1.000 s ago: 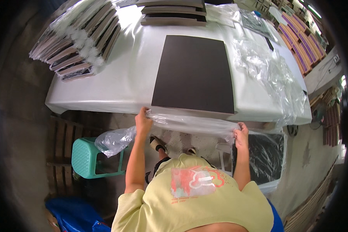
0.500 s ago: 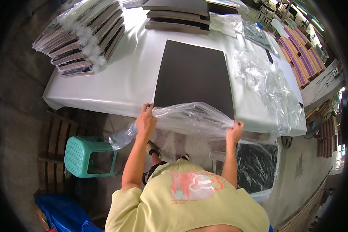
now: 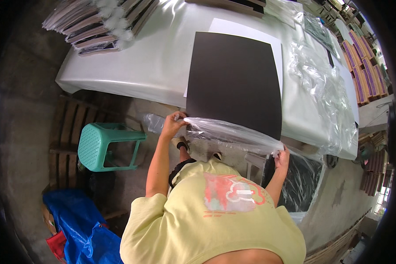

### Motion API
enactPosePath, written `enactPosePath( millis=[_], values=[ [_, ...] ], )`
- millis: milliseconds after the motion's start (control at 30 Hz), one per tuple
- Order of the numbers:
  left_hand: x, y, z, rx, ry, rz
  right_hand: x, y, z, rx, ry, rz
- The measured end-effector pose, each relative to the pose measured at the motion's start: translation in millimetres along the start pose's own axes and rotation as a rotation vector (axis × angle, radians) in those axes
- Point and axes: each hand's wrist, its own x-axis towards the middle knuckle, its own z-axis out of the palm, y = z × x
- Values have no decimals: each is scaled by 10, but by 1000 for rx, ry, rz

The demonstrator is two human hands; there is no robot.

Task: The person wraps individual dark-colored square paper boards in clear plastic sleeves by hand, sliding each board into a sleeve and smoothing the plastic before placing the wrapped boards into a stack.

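A flat black board (image 3: 234,81) juts over the near edge of the white-covered table (image 3: 114,79), with a white sheet (image 3: 275,48) showing beneath it. A clear plastic bag (image 3: 233,130) spans its near end, gathered in a band between my hands. My left hand (image 3: 175,124) pinches the bag's rim at the board's left corner. At the right corner my right hand (image 3: 282,157) grips the other side of the rim. The near end of the board lies at the bag's mouth; how far inside it reaches is hard to tell.
Bagged boards (image 3: 97,26) are stacked at the table's far left, more boards (image 3: 233,5) at the far middle. Loose clear plastic (image 3: 321,83) covers the right side. A green stool (image 3: 103,145) stands left; a plastic-wrapped black panel (image 3: 297,180) is low at right.
The black board has come nearer and now overhangs the table edge, uncovering the white sheet beneath. The bag's rim is drawn tauter, and my right hand is lower. My view has shifted.
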Motion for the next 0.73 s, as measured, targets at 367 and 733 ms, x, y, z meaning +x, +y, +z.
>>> enactPosePath(
  millis=[367,733],
  values=[
    [-29,355,-268,342,-151,-92,111,-356,-16,-232,-373,33],
    [466,471,117,391,-42,29,681,-420,505,-160,-162,-171]
  ],
)
